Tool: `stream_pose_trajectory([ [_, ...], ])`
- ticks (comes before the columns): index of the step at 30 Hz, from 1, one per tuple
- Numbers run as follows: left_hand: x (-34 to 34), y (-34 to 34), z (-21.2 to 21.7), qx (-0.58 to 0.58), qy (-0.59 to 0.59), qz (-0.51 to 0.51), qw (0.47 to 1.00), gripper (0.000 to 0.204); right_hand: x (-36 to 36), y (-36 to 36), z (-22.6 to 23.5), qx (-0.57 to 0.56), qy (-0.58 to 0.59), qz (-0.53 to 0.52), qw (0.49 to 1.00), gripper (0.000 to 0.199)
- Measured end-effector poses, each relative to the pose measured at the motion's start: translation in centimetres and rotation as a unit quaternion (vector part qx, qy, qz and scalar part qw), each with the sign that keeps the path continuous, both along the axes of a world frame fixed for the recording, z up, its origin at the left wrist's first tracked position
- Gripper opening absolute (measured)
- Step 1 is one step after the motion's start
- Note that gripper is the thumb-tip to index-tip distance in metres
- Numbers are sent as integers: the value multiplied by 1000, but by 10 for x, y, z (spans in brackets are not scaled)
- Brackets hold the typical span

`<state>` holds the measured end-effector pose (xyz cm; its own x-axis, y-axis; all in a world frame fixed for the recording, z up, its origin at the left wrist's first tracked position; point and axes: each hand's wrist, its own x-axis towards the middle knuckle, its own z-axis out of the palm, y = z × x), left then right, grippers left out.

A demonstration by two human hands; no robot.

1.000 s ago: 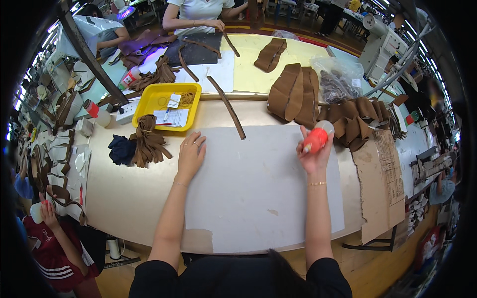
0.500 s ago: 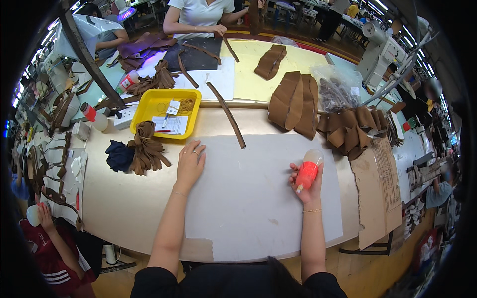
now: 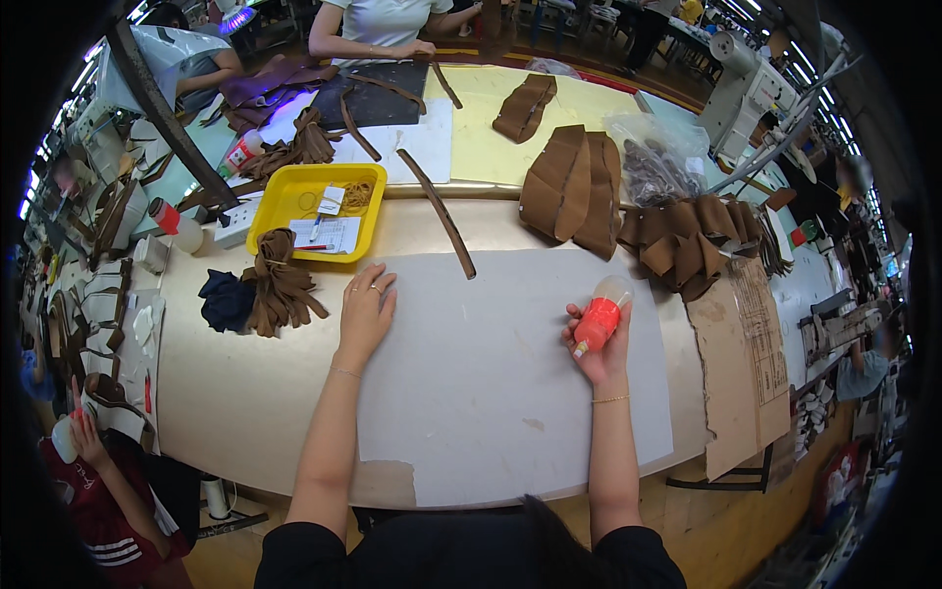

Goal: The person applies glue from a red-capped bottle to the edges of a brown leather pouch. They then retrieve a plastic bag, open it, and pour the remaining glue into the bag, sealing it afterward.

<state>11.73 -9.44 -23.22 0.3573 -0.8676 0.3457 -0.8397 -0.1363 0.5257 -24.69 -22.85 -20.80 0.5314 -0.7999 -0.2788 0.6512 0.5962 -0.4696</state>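
My right hand [image 3: 606,361] is closed round a squeeze bottle [image 3: 601,319] with a clear base and a red band, its nozzle tilted down toward me. Under it spreads a large grey sheet [image 3: 491,393] on the table. My left hand [image 3: 367,312] rests flat at the sheet's upper left edge, holding nothing, with its fingers stretched out and close together. Beyond the hands, one narrow brown strip [image 3: 439,216] lies with its near end over the sheet's far edge. Left of my left hand sit a tied bundle of brown strips [image 3: 280,290] and a dark blue cloth [image 3: 231,300].
A yellow tray [image 3: 371,228] with rubber bands, papers and pens stands at the far left. Brown panels [image 3: 569,187] and folded brown pieces [image 3: 677,250] lie far right, beside torn cardboard [image 3: 721,373]. Across the table a co-worker's hand [image 3: 420,49] is near another strip.
The whole view has shifted slightly, so the table sits a little higher and further left. Both hands keep nearly the same pose, and the bottle stays in my right hand.
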Motion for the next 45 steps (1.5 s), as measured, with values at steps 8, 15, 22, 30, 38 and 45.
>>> stream_pose_trajectory([
  [8, 0, -1, 0, 3, 0, -1, 1000, 30, 0, -1, -2, -1, -1, -5, 1000, 70],
  [15, 0, 0, 0, 1, -1, -4, 1000, 29, 0, -1, -2, -5, 1, -10, 1000, 68],
  [22, 1, -1, -1, 6, 0, -4, 1000, 30, -1, -2, -4, -5, 0, -10, 1000, 69],
  [30, 1, -1, -1, 1, 0, -3, 1000, 30, 0, -1, -3, 1, 11, -17, 1000, 70],
  [38, 1, -1, -1, 3, 4, -3, 1000, 31, -3, -3, -7, -4, -18, -6, 1000, 67],
  [45, 2, 1, -1, 8, 8, -1, 1000, 30, 0, -3, -6, 12, -15, -9, 1000, 67],
])
